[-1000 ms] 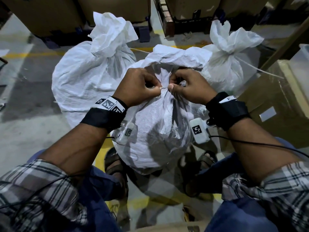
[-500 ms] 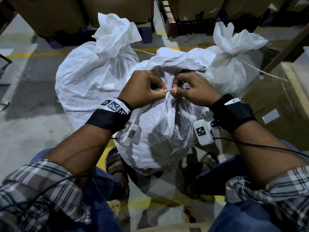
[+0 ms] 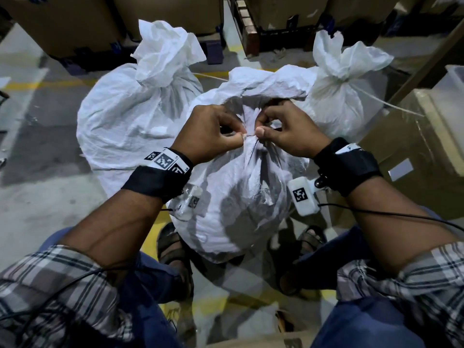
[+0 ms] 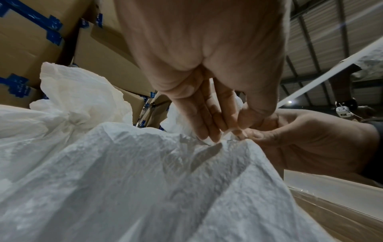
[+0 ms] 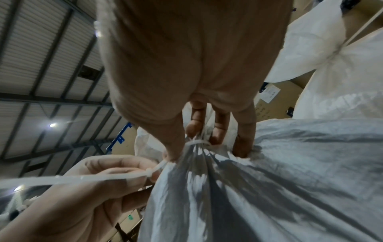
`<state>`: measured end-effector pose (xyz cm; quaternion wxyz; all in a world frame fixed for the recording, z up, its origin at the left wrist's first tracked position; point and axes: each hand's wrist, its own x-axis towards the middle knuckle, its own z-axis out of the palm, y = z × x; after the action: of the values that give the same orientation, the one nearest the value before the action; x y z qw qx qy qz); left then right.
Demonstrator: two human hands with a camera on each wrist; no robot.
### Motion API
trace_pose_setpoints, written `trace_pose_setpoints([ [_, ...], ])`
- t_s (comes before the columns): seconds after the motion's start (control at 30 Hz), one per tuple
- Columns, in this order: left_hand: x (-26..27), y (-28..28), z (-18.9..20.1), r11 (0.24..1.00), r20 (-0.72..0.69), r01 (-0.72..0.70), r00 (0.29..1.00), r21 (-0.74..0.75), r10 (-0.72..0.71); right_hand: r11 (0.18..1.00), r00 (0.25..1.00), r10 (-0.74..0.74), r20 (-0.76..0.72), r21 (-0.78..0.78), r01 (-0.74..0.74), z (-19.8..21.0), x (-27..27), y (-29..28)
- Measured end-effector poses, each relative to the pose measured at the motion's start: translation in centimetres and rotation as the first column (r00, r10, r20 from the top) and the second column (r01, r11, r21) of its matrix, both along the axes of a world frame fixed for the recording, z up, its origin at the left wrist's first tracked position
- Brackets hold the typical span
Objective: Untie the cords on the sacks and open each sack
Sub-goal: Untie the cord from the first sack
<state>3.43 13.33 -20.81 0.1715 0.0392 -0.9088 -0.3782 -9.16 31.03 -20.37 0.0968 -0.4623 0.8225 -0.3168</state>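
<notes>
Three white woven sacks stand on the floor. The near sack (image 3: 233,197) (image 4: 145,188) (image 5: 269,180) sits between my knees, its neck bound by a white cord (image 5: 196,142). My left hand (image 3: 241,138) (image 5: 149,173) pinches the cord's knot and loose end (image 5: 82,178) at the neck. My right hand (image 3: 258,130) (image 5: 186,144) pinches the cord at the neck from the other side. The left sack (image 3: 130,116) and the right sack (image 3: 344,96) stand behind, both tied at the neck.
Cardboard boxes (image 3: 411,156) stand close on the right. More boxes on pallets (image 3: 253,28) line the back. The concrete floor (image 3: 37,136) with a yellow line lies to the left. My sandalled feet (image 3: 173,249) flank the near sack.
Both hands stay at the near sack's neck, working the cord. Thumbs have shifted slightly lower on the neck. The sacks have not moved.
</notes>
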Motion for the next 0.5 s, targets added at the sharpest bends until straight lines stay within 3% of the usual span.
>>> trace_pose_setpoints([
  [0.17,0.09,-0.16,0.01,0.999,-0.023,-0.008,1.0,0.053,0.009,0.997,0.991,-0.032,0.127,-0.065,0.04,0.02,-0.1,0.08],
  [0.5,0.04,0.25,0.13,1.0,-0.009,0.003,1.0,0.011,-0.003,0.998,0.997,-0.019,0.071,-0.053,0.023,0.34,0.14,0.43],
])
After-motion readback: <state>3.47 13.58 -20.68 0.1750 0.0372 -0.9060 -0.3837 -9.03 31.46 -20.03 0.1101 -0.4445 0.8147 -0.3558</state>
